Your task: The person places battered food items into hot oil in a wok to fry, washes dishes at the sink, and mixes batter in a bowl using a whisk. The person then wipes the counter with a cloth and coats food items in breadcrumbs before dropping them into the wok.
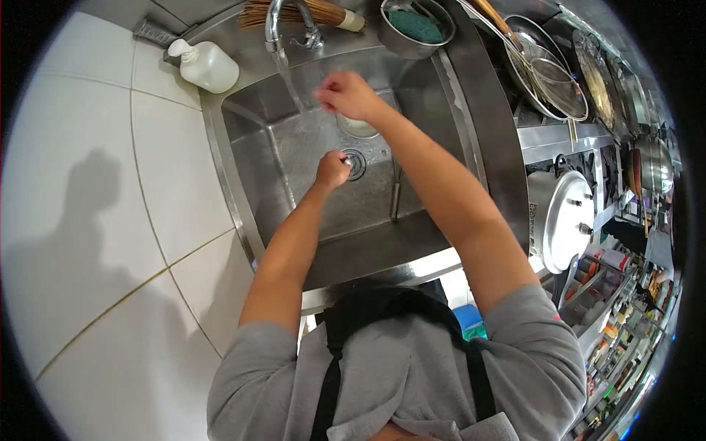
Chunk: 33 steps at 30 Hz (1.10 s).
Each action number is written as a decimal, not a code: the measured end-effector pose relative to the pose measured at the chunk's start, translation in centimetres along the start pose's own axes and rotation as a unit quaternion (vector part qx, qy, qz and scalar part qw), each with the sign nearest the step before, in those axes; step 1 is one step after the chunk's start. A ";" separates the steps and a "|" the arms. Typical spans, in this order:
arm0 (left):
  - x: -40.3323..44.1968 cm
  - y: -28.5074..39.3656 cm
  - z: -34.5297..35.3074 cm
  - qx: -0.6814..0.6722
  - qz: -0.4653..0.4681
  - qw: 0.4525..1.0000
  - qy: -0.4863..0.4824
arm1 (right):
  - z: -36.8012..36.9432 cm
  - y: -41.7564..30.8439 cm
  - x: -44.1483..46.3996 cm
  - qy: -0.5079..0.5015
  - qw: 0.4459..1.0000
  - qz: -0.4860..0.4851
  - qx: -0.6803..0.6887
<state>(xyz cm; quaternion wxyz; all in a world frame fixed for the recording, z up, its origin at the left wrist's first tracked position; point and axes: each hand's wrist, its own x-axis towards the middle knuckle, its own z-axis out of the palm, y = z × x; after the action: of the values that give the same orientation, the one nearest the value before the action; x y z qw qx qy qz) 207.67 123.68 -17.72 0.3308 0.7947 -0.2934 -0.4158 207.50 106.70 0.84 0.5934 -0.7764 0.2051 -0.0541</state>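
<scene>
My left hand [333,170] is closed in a fist low in the sink [353,213], beside the round drain [354,165]. A small shiny bit shows at its thumb, too little to name. Higher up, my right hand [348,95] is held just right of the water stream [293,90] with its fingers curled in. Its palm side is hidden. Under the right wrist a pale round container [359,128] sits in the sink, partly covered by the hand. A thin metal utensil [396,198] lies on the sink floor beside my right forearm.
The curved faucet [273,29] is running. A white pump bottle [209,66] stands at the sink's left corner, a straw brush [323,13] behind the faucet. A metal pot [408,48] holds a green scouring pad [415,26]. Rightward are strainers [553,77] and a pressure cooker [566,220].
</scene>
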 end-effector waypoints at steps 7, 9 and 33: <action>-2.7 -2.6 3.8 0.144 0.020 0.987 0.075 | 1.3 22.8 -12.9 0.179 0.925 0.283 -0.180; -2.8 -4.3 4.8 0.125 0.033 0.984 0.123 | 2.0 24.9 -14.3 0.127 0.910 0.373 -0.131; 3.4 -7.8 0.7 -0.097 -0.115 0.977 0.153 | 3.1 30.8 -10.3 0.120 0.882 0.392 -0.232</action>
<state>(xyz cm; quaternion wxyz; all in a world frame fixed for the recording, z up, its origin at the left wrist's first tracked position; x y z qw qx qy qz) 210.18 125.67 -25.63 0.3975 0.8414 -0.1042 -0.3511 191.26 106.92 -27.52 0.3403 -0.7357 0.5687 0.1395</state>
